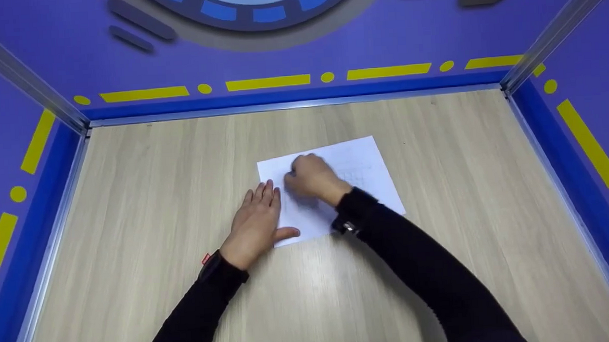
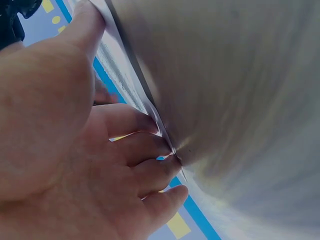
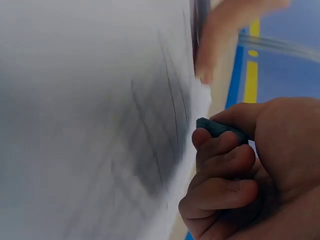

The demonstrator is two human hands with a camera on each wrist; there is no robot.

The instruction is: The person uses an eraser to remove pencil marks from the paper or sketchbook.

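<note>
A white sheet of paper lies slightly turned on the table, with faint pencil lines and a small grid on it. My right hand is over its upper left part, slightly blurred. In the right wrist view, thumb and curled fingers of that hand pinch a small dark teal eraser close over the paper, near grey lines. My left hand rests flat at the sheet's left edge, fingers straight and thumb spread onto the lower corner. The left wrist view has its fingertips along the paper's edge.
The light wooden table is bordered by metal rails. Purple and blue panels with yellow marks stand behind it and at both sides. Black sleeves cover both forearms.
</note>
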